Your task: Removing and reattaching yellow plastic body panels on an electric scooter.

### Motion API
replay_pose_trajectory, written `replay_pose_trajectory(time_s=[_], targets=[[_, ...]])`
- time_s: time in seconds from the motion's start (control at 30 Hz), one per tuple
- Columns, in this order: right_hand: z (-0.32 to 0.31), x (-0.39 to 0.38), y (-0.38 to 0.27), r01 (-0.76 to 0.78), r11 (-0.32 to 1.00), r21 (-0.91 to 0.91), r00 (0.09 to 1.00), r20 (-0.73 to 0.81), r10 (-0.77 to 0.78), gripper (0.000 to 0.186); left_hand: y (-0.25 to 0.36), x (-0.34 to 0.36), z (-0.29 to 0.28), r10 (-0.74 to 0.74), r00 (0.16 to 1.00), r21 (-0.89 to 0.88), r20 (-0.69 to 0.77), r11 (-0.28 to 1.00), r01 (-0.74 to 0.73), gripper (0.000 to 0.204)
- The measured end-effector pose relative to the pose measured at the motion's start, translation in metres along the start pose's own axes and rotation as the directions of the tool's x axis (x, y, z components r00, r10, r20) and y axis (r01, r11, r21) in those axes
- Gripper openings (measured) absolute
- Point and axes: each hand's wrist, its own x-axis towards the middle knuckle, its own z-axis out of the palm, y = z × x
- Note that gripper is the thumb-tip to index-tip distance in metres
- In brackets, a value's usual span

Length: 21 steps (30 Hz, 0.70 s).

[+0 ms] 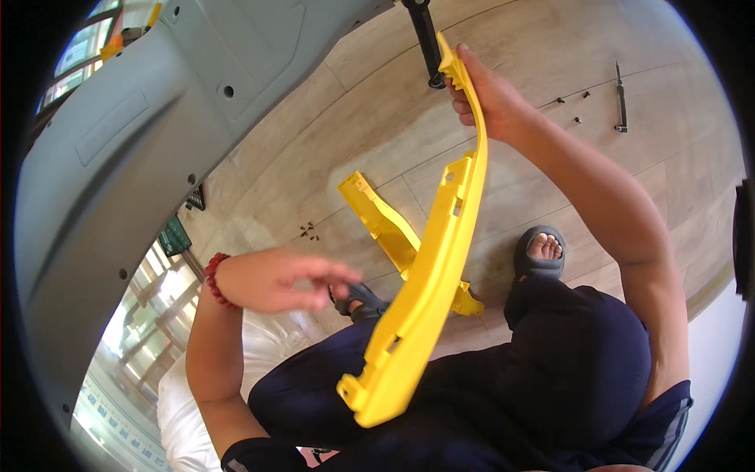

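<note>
A long, curved yellow plastic trim piece (pixel 425 303) slants across the middle of the view, from upper right down to my lap. Around its narrow far end my right hand (pixel 491 98) is closed, with the thumb on top. Square cutouts and clip tabs run along the piece's left edge. My left hand (pixel 275 282), with a red bead bracelet at the wrist, hovers to the left of the piece without touching it. Its fingers are stretched out, slightly blurred and hold nothing. Beyond the held piece, a second yellow plastic piece (pixel 385 224) lies on the floor, partly hidden by it.
A large grey moulded panel (pixel 197 86) with holes fills the upper left. Dark screws (pixel 309 231) lie on the wood-look floor, with several small fasteners (pixel 578 120) and a screwdriver (pixel 621 98) at the right. A black leg (pixel 425 43) stands at the top. My sandalled feet (pixel 541 252) are below.
</note>
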Motion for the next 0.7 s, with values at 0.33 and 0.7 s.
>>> replay_pose_trajectory(time_s=[0.33,0.7], targets=[[0.019,-0.014,-0.004,0.146,0.987,0.061,0.989,-0.018,-0.145,0.047,0.034,0.078,0.004,0.077,0.829,-0.126,-0.554,0.976,-0.175,0.056],[0.014,-0.021,0.000,0.181,0.978,0.106,0.981,0.051,-0.187,0.046,0.016,0.078,0.005,-0.108,0.857,0.090,-0.504,0.980,0.176,0.058]])
